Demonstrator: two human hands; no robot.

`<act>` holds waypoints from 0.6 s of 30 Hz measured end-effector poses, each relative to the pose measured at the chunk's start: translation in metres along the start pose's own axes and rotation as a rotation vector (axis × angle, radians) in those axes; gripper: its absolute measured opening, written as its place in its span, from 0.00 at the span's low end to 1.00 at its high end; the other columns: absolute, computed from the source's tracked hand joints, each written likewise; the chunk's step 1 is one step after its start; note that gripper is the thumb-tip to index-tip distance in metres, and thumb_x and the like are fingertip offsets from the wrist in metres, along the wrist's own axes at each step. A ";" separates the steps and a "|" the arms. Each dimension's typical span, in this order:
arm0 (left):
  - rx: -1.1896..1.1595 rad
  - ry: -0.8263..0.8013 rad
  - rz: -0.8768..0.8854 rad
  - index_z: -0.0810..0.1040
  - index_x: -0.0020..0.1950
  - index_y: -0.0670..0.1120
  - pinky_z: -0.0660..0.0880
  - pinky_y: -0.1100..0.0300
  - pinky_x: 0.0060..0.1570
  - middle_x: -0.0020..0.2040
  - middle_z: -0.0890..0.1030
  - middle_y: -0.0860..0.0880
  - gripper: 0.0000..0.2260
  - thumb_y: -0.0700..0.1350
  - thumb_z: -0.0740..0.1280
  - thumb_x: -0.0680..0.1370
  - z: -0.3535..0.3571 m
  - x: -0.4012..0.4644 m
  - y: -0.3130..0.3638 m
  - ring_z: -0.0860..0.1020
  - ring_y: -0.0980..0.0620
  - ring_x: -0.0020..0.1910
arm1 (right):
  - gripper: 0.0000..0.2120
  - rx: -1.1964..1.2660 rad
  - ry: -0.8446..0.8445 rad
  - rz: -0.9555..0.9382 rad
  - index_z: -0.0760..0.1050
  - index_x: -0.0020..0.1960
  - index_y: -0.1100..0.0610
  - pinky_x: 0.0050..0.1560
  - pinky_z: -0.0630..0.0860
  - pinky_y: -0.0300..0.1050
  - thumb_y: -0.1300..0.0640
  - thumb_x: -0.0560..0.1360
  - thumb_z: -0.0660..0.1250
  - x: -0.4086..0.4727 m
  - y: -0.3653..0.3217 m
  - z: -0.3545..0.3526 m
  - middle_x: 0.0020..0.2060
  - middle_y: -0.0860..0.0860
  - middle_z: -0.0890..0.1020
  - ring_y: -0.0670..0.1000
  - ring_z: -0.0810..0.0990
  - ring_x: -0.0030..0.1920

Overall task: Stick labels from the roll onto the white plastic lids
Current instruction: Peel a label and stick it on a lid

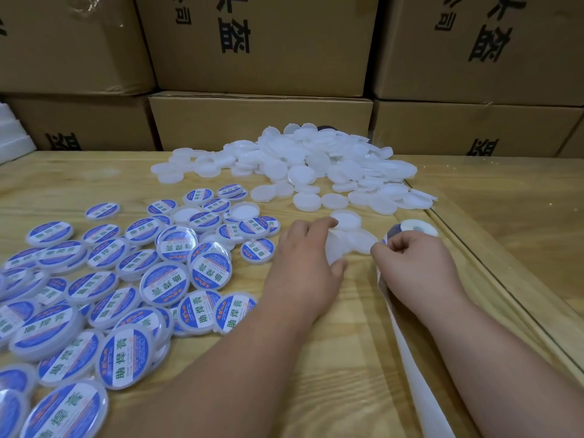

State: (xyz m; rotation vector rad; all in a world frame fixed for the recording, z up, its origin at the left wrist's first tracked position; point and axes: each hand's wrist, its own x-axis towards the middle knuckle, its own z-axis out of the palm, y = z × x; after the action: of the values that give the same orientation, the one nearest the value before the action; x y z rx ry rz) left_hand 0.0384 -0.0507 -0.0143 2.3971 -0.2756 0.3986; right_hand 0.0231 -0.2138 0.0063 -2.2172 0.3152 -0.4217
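A: On a wooden counter (316, 358), the left hand (303, 263) grasps a blank lid (335, 251), forefinger over its far edge, thumb at its near rim; much of the lid is hidden behind the hand.

B: And the right hand (414, 263)?

A: Fingers curled at the roll (414, 227), pinching something small. The label itself cannot be made out (a sliver of blue shows at the knuckles). The roll is half hidden behind the fingers.

B: The white strip?

A: Backing paper (407, 358) trails from under the right hand toward the camera and is cut off at the bottom edge.

B: Where are the lids?

A: Blank lids (316, 165) are heaped at the counter's far side, two more just beside the held one. Labelled lids (132, 279), blue with green characters, spread across the left, overlapping; some are cropped at the frame's left edge.

B: Behind?

A: Stacked boxes (259, 42) with black print, partly cut off at the top. A dark object behind the heap is too hidden to identify.
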 end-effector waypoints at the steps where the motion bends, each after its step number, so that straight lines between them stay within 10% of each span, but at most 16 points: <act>1: -0.034 0.007 -0.015 0.66 0.74 0.58 0.66 0.56 0.65 0.65 0.69 0.53 0.27 0.53 0.71 0.76 -0.001 -0.001 0.000 0.66 0.50 0.68 | 0.10 0.027 -0.031 -0.018 0.72 0.36 0.60 0.30 0.68 0.43 0.53 0.70 0.66 -0.002 -0.001 0.000 0.24 0.53 0.75 0.53 0.71 0.27; 10: -0.310 0.031 -0.181 0.72 0.66 0.58 0.66 0.73 0.38 0.47 0.77 0.58 0.17 0.46 0.67 0.78 -0.016 0.009 -0.003 0.77 0.61 0.43 | 0.12 0.486 -0.463 -0.185 0.70 0.29 0.51 0.30 0.62 0.41 0.55 0.70 0.67 -0.025 -0.023 0.002 0.26 0.48 0.67 0.48 0.64 0.29; 18: -0.604 -0.010 -0.325 0.81 0.59 0.59 0.69 0.77 0.35 0.50 0.78 0.66 0.10 0.50 0.65 0.80 -0.040 0.012 -0.009 0.75 0.77 0.42 | 0.09 0.547 -0.540 -0.113 0.75 0.33 0.53 0.29 0.66 0.38 0.55 0.70 0.70 -0.027 -0.025 0.000 0.28 0.49 0.72 0.46 0.68 0.28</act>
State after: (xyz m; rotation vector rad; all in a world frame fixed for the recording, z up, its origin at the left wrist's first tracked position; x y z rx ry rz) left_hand 0.0442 -0.0193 0.0136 1.8050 -0.0002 0.1250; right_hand 0.0004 -0.1884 0.0206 -1.7231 -0.1985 0.0473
